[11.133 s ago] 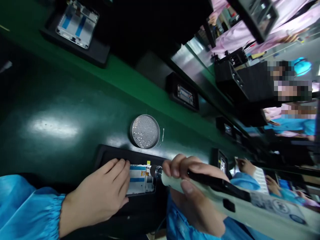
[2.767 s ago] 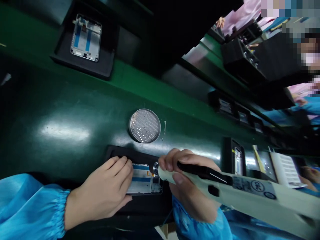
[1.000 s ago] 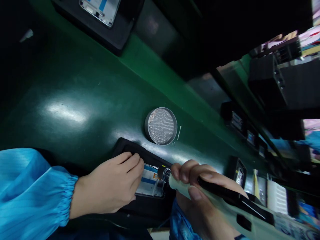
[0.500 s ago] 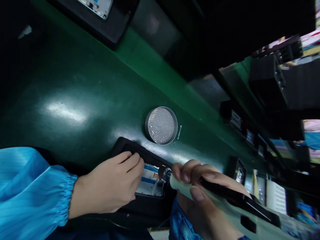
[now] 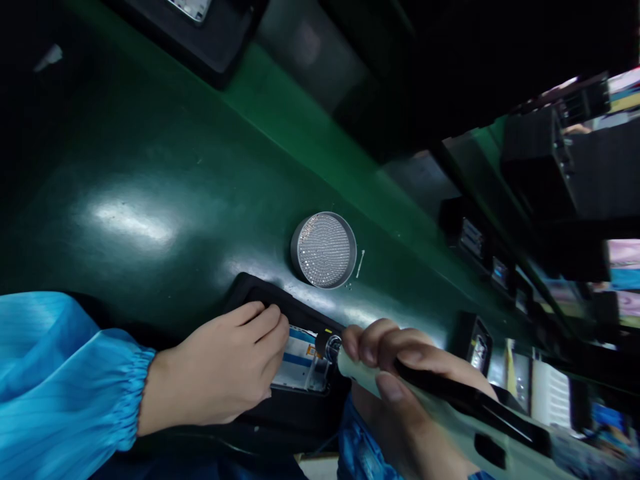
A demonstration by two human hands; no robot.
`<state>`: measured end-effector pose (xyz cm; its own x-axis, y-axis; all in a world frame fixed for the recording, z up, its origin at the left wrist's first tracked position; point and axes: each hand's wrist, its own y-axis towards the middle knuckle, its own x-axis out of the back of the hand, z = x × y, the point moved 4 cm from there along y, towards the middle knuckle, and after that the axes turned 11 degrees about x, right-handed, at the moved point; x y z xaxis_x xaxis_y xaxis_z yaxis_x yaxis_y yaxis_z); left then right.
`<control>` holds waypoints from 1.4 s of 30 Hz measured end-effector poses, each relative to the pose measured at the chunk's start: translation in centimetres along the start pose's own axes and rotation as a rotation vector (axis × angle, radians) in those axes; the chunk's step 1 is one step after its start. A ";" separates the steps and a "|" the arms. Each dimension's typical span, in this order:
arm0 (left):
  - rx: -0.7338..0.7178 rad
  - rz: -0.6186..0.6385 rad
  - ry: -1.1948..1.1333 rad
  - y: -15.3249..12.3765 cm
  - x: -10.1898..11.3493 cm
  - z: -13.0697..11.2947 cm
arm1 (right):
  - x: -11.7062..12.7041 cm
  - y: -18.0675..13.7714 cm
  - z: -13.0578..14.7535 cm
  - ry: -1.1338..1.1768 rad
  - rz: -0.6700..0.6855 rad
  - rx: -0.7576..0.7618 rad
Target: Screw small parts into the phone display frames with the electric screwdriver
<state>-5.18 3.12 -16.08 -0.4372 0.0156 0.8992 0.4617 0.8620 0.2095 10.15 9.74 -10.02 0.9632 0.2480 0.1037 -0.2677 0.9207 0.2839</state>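
My left hand point(image 5: 220, 370) lies flat, fingers together, on a phone frame point(image 5: 303, 363) with blue strips that sits in a black tray point(image 5: 260, 297); the hand covers the frame's left part. My right hand point(image 5: 400, 387) is wrapped round a pale electric screwdriver point(image 5: 450, 413) with a black lever. The screwdriver's metal tip point(image 5: 327, 347) rests at the upper right corner of the phone frame. A round grey dish point(image 5: 324, 249) full of tiny screws stands just beyond the tray.
The green conveyor belt point(image 5: 150, 187) runs diagonally. Another black tray with a phone frame point(image 5: 210, 27) lies at the top left. More trays with phone parts point(image 5: 473, 237) sit along the belt at right. A small white stick point(image 5: 360, 263) lies beside the dish.
Both hands and the screwdriver stay in place on the phone frame. The view has shifted slightly; the tray at top left has slid further out of sight.
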 end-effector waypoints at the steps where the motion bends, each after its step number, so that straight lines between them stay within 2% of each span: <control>1: 0.001 0.002 -0.002 0.0 0.0 0.0 | -0.1 0.0 0.0 0.005 0.003 0.003; 17: -0.004 0.029 0.018 0.3 0.4 0.4 | -0.2 -0.3 -0.4 0.042 0.032 0.082; 20: -0.044 0.001 0.093 0.3 0.9 0.1 | 1.3 1.5 0.4 0.115 -0.116 0.160; 24: -0.212 -0.122 0.212 -0.1 3.1 -1.9 | 5.2 4.6 1.7 0.173 -0.436 0.258; 26: -0.293 -0.119 0.192 -0.5 4.0 -3.2 | 7.2 5.6 2.2 0.130 -0.599 0.327; 27: -0.321 -0.101 0.178 -0.6 4.4 -3.7 | 7.8 5.9 2.3 0.123 -0.636 0.336; 30: -0.386 -0.047 0.174 -0.6 4.6 -4.8 | 8.9 6.2 2.3 0.147 -0.657 0.350; 34: -0.479 0.013 0.163 -0.1 4.5 -5.8 | 9.2 6.0 2.3 0.189 -0.603 0.412; 37: -0.483 0.038 0.165 0.5 4.7 -6.0 | 9.6 5.9 2.2 0.184 -0.554 0.479; 42: -0.465 0.110 0.187 1.1 5.0 -5.8 | 10.4 6.1 2.0 0.140 -0.551 0.541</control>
<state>-2.35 1.20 -9.10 -0.2411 -0.0343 0.9699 0.8100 0.5433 0.2206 18.50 17.31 -5.31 0.9453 -0.1328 -0.2980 0.3092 0.6561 0.6884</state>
